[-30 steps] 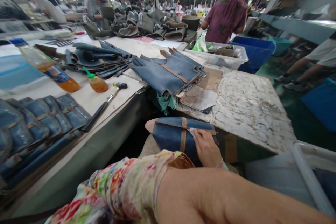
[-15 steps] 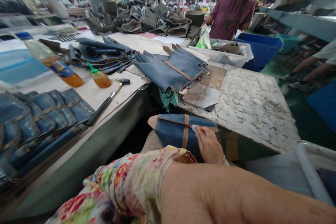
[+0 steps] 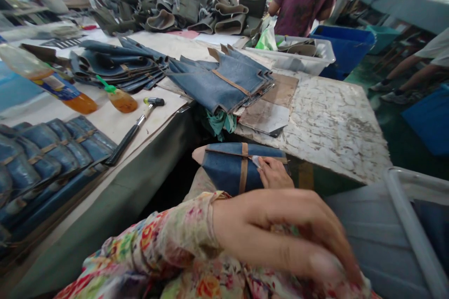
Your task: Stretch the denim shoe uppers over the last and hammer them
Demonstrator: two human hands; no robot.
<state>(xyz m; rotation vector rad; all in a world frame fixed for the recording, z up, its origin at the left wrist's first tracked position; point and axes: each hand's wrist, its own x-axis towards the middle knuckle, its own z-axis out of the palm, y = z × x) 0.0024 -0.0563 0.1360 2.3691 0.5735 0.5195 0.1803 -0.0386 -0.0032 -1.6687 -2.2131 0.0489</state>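
A blue leather piece with a tan strap across it and a pinkish pointed end lies over my lap, below the table edge. My right hand rests on its right part, its fingers closed on a small white piece near the seam line. Large in front is my left hand, reaching from a flowered sleeve. Its thumb and bent fingers come close together at the lower right, blurred; whatever they may hold is hidden.
On the left table lie a hammer, a small bottle with a green tip, a larger bottle and overlapping blue pieces. More blue leather is stacked ahead. A grey bin stands at right. Another person is behind.
My left arm has drawn back from the right, so its hand now shows in front. My right hand stays on the blue leather piece. The view has tilted down slightly.
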